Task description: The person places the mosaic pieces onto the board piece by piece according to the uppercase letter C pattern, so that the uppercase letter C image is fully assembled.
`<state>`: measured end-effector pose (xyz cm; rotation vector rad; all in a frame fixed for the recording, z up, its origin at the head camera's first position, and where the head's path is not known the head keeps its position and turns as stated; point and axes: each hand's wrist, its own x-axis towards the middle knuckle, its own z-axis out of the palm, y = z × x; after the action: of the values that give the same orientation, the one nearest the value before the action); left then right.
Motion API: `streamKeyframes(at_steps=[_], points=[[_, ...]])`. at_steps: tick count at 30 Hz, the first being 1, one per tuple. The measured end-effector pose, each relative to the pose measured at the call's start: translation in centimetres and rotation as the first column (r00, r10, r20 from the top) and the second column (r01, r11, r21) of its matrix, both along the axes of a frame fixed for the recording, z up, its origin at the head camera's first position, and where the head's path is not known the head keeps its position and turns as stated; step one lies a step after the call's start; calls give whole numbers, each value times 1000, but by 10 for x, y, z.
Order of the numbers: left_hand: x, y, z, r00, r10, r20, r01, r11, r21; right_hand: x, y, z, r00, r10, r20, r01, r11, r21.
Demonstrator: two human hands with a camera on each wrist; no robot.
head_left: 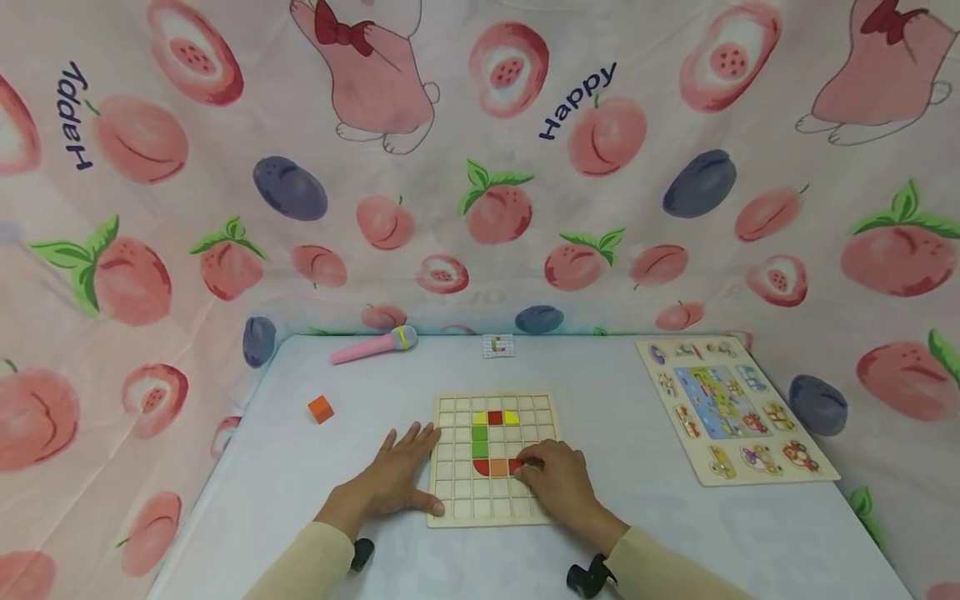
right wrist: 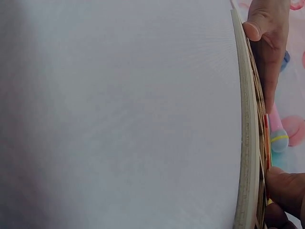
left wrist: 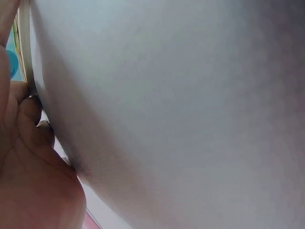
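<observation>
A wooden grid board (head_left: 491,508) lies on the table with coloured tiles set in some of its squares. Yellow quarter-round tiles flank a red square (head_left: 495,417) in the upper row. Below on the left are green squares (head_left: 480,442), then a red rounded tile (head_left: 481,468) and an orange square (head_left: 498,468). My left hand (head_left: 397,479) rests at the board's left edge, fingers spread, thumb at the lower left corner. With thumb and forefinger, my right hand (head_left: 558,479) pinches a red tile (head_left: 515,467) beside the orange square; the fingers partly cover it.
An orange cube (head_left: 321,409) sits to the left of the board. At the back lie a pink toy microphone (head_left: 367,348) and a small card with a coloured pattern (head_left: 498,346). A wooden picture puzzle (head_left: 738,412) lies on the right. Behind the table hangs a fruit-print cloth (head_left: 450,183).
</observation>
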<state>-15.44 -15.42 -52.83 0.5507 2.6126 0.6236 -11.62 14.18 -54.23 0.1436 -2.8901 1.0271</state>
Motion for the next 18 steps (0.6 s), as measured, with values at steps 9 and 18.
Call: streamKeyframes(at_steps=[9, 18], points=[[-1, -1, 2, 1000, -8, -7, 8, 1000, 3, -4, -2, 1, 1000, -5, 4, 5, 1000, -10], [-3, 0, 7, 1000, -15, -10, 15, 1000, -22, -6, 4, 5, 997, -38, 64, 45, 992, -114]])
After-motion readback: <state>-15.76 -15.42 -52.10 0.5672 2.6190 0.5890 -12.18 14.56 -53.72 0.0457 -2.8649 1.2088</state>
